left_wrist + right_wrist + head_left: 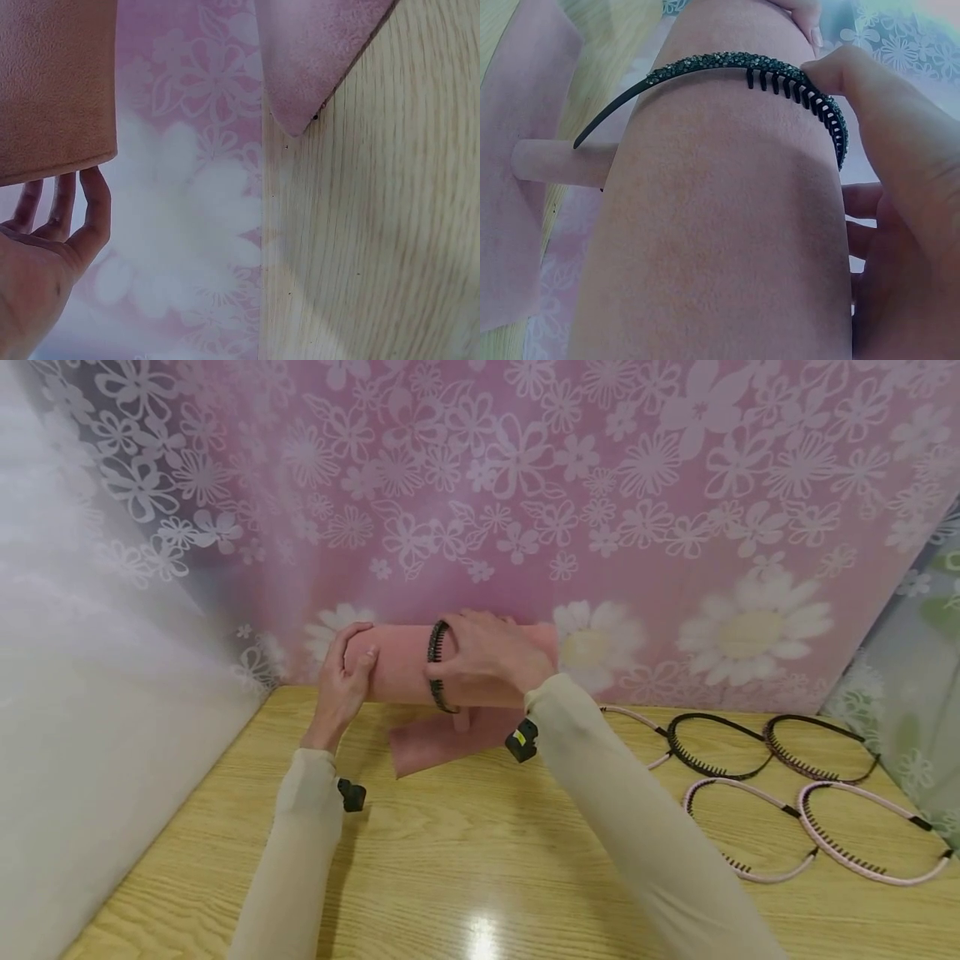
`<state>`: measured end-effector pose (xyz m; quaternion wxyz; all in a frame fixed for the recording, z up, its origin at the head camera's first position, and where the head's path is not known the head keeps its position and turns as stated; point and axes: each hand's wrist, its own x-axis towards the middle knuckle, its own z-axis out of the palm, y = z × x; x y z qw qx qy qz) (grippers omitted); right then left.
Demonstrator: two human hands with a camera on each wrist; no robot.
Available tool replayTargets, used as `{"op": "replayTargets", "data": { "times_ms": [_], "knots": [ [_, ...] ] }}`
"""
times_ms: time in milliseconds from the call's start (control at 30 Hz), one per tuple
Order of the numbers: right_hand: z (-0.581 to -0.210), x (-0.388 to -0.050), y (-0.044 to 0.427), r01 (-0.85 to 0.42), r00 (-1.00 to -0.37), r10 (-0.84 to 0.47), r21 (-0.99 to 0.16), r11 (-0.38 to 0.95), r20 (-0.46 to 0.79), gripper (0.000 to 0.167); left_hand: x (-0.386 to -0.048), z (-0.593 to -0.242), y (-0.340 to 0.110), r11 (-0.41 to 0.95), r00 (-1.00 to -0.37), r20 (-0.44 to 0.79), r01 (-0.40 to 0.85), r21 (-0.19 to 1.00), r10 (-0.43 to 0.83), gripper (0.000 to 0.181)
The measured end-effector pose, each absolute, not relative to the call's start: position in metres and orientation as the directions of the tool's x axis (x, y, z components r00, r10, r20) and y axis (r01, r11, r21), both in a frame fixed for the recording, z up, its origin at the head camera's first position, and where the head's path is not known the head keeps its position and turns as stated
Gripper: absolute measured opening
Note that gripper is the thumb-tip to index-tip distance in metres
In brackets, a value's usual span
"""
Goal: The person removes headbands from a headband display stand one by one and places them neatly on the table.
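Note:
A pink velvety headband display stand (397, 664) has a horizontal roll on a short post above a flat base (427, 747). Around the roll sits a black toothed headband (712, 61) covered in dark glittering stones, one tip free near the post. My left hand (345, 681) grips the roll's left end, thumb in front; the left wrist view shows its fingers (96, 210) bent at the roll's edge (56, 90). With its thumb on the headband, my right hand (491, 652) holds it against the roll. The other right fingers pass behind the roll, partly hidden.
On the wooden table (435, 860), to the right, lie several toothed headbands, among them a black one (712, 718) and a pink one (862, 793). A pink floral curtain (525, 485) hangs right behind the stand. White cloth (112, 652) borders the left side.

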<state>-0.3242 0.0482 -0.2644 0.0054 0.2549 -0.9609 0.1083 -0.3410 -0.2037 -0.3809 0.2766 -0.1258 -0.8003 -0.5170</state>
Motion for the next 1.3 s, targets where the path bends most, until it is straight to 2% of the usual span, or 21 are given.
{"op": "replayTargets", "data": {
  "times_ms": [500, 967, 1300],
  "knots": [
    [-0.263, -0.324, 0.061, -0.480, -0.875, -0.481, -0.207, 0.853, 0.047, 0.089, -0.341, -0.381, -0.204, 0.435, -0.813, 0.575, 0.487, 0.757, -0.091, 0.045],
    [-0.261, -0.320, 0.070, -0.468, -0.882, -0.468, -0.207, 0.859, 0.052, 0.082, -0.342, -0.381, -0.203, 0.420, -0.814, 0.574, 0.491, 0.763, -0.090, 0.045],
    [-0.261, -0.319, 0.078, -0.470, -0.882, -0.467, -0.180, 0.864, 0.062, 0.075, -0.312, -0.355, -0.187, 0.408, -0.818, 0.569, 0.493, 0.769, -0.083, 0.046]
  ]
}}
